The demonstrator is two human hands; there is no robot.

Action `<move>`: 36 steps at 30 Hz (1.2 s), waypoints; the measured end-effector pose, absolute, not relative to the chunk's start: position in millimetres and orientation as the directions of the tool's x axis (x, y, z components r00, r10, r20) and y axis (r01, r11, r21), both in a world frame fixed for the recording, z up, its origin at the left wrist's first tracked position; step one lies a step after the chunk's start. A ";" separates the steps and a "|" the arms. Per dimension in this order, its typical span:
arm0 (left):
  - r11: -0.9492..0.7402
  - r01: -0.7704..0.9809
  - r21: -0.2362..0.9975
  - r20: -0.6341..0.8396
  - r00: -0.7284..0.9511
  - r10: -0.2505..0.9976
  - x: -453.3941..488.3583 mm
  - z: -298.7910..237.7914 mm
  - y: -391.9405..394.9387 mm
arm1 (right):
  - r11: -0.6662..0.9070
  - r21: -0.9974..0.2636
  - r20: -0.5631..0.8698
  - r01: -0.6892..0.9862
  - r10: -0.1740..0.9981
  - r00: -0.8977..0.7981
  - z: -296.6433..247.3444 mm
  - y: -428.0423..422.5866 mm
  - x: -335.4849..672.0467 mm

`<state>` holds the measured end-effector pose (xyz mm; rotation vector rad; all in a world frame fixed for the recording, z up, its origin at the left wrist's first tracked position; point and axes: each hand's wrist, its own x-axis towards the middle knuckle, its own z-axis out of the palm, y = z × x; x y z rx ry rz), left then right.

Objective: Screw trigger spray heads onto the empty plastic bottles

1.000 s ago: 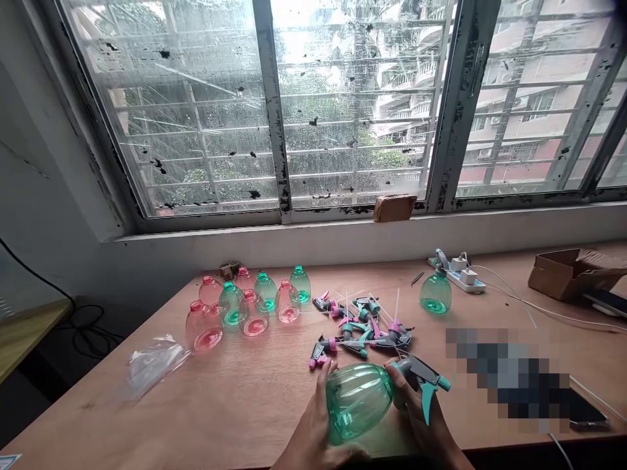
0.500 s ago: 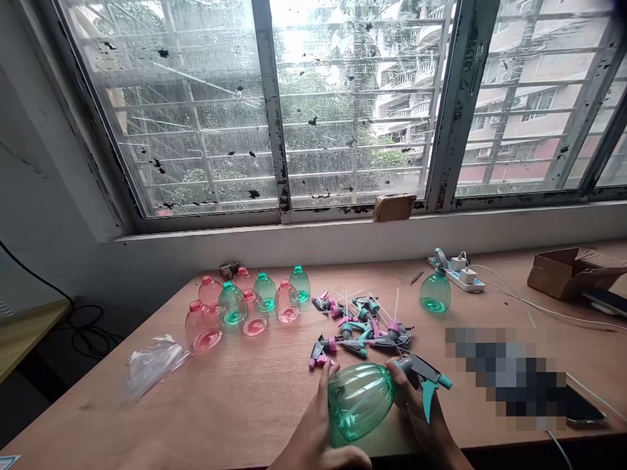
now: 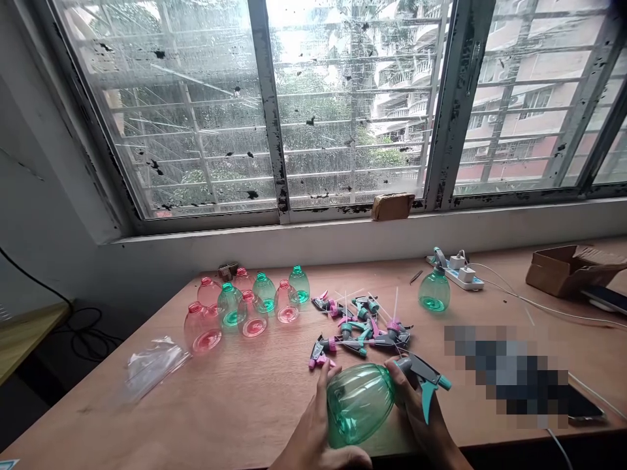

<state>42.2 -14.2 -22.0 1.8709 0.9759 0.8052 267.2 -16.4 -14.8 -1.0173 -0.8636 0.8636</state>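
A clear green spray bottle [image 3: 361, 401] lies tilted on its side between my hands, above the table's front edge. My left hand [image 3: 321, 418] is wrapped round its base end. At the neck, the fingers of my right hand [image 3: 414, 405] close round the collar of the grey and teal trigger sprayer [image 3: 425, 375], which sits on the bottle's mouth and points right. Just beyond the bottle lies a loose pile of trigger sprayers [image 3: 365, 326], grey with pink or teal parts, their thin tubes sticking out.
Open pink bottles [image 3: 203, 329] and green bottles [image 3: 264, 292] stand at the back left, near a clear plastic bag [image 3: 154, 369]. A green bottle with a sprayer [image 3: 434, 290] stands by a power strip [image 3: 465, 281]. A cardboard box [image 3: 568, 271] and a phone [image 3: 585, 405] are at right.
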 end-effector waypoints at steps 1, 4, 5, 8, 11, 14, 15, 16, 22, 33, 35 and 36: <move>-0.302 0.257 0.918 0.145 0.491 0.859 40.6 -17.3 -15.5 | 0.264 -0.942 0.168 -0.209 0.907 0.387 -15.0 -17.3 266.8; -0.174 0.111 0.979 0.091 0.525 0.846 37.0 -5.9 -16.8 | 0.250 -0.942 0.135 -0.223 0.893 0.428 -18.5 -19.8 265.8; -0.137 0.086 0.987 0.070 0.541 0.838 37.3 -5.0 -16.5 | 0.254 -0.943 0.135 -0.215 0.882 0.452 -19.9 -20.3 265.5; -0.181 0.109 0.977 0.099 0.523 0.847 45.2 -11.7 -17.5 | 0.270 -0.942 0.139 -0.201 0.856 0.499 -20.1 -20.2 264.9; -0.464 0.307 0.831 0.353 0.355 0.866 61.6 -21.2 -26.2 | 0.305 -0.931 0.156 -0.199 0.828 0.539 -11.3 -18.5 265.9; -0.579 0.432 0.692 0.536 0.231 0.812 75.5 -19.5 -38.0 | 0.338 -0.918 0.164 -0.207 0.800 0.577 -0.7 -17.7 270.4; -0.574 0.380 0.725 0.527 0.230 0.818 77.7 -16.1 -40.9 | 0.344 -0.916 0.166 -0.205 0.792 0.588 1.4 -18.4 272.7; -0.546 0.285 0.788 0.489 0.249 0.836 78.7 -11.9 -42.9 | 0.348 -0.916 0.168 -0.199 0.784 0.597 2.4 -19.7 275.3; -0.177 -0.201 0.963 0.254 0.476 0.842 80.8 1.7 -41.9 | 0.392 -0.916 0.248 -0.084 0.719 0.649 -4.1 -39.1 282.5; -0.338 -0.069 0.939 0.345 0.226 0.911 114.0 -4.7 -35.2 | 0.412 -0.905 0.240 -0.107 0.701 0.671 27.9 -24.1 263.9; -0.418 -0.016 0.908 0.412 0.218 0.885 118.2 -0.7 -33.3 | 0.422 -0.900 0.238 -0.114 0.691 0.683 34.8 -24.4 266.5; -0.458 0.010 0.889 0.446 0.210 0.870 120.3 0.4 -32.3 | 0.427 -0.897 0.237 -0.117 0.687 0.687 38.1 -25.8 268.3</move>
